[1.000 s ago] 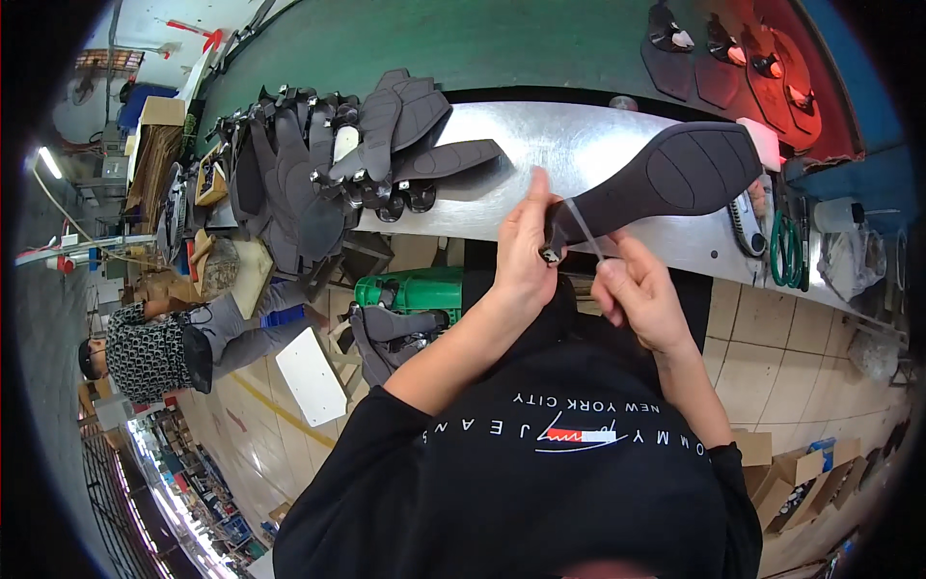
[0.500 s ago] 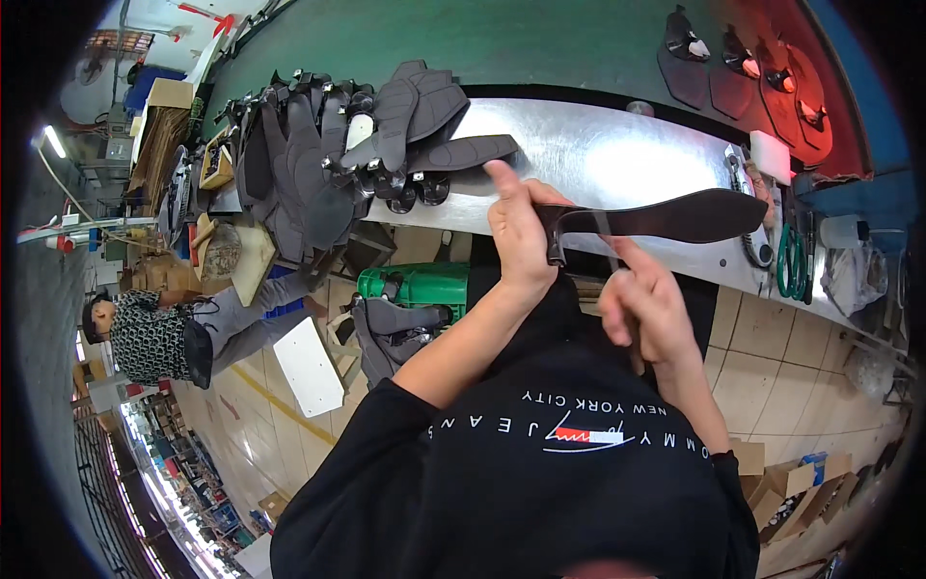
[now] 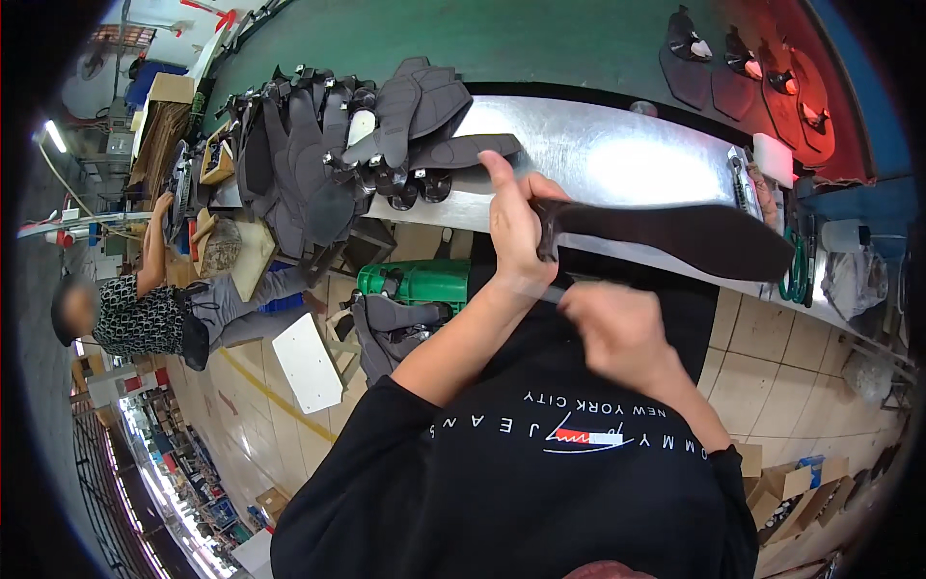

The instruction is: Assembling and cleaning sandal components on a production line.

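Note:
My left hand (image 3: 519, 227) is closed round the narrow end of a dark sandal (image 3: 675, 236), its thumb sticking up. The sandal's long flat sole stretches right, over the front of the metal table. My right hand (image 3: 622, 328) is closed and smeared by motion, below the sandal. From its fist a thin, pale, blade-like tool (image 3: 542, 290) points left, across the front of my left wrist; blur hides its exact kind. Left of my hands, a pile of dark grey sandals (image 3: 309, 164) with shiny black parts lies on the table, and one single sandal (image 3: 463, 151) lies nearest my left thumb.
The metal table (image 3: 579, 135) borders a green surface (image 3: 540, 48) bearing several sandals at the far right under red light. Scissors with green handles (image 3: 795, 265) lie at the right end. A green crate (image 3: 415, 280) stands below the table. A co-worker (image 3: 145, 314) stands left.
My right hand has swept left and down with the thin tool, toward my left wrist. The sandal's far end has tipped lower and nearer. The co-worker's arm has reached toward the table.

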Demonstrator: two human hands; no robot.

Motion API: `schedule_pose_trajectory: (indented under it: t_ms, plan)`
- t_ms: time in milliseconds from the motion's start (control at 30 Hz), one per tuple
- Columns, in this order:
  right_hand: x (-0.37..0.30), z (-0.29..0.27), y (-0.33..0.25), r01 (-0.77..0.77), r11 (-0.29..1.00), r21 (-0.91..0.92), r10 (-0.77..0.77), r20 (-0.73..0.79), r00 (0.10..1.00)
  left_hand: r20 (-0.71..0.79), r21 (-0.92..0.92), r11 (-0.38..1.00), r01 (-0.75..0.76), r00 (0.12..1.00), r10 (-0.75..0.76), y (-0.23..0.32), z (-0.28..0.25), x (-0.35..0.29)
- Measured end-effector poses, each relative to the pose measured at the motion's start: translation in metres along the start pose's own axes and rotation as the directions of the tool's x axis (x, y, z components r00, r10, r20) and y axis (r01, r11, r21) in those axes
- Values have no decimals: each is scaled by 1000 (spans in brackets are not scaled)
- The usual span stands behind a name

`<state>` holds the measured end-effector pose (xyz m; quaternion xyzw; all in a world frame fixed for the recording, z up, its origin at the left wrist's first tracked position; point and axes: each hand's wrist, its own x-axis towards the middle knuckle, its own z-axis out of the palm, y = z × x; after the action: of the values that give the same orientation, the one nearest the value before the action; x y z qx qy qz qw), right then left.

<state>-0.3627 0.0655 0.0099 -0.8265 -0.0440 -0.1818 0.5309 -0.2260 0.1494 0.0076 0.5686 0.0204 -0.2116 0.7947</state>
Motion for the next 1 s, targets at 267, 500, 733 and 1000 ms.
schedule_pose_trajectory:
  t_ms: [267,500,733,1000]
  plan:
    - [4,-7,20,-210,963,-167,163,-257,952,285,-454,780,431,900,-331,-5,12,-7]
    - [12,16,-3,-28,999,-42,26,-46,999,86,-439,815,378,921,-381,-8,-14,14]
    - [80,16,31,-639,609,470,561,314,766,-153,8,1000,-9,988,10,96,-84,50]
    - [175,106,78,-701,377,605,692,319,647,-194,243,968,-63,975,112,161,-163,115]
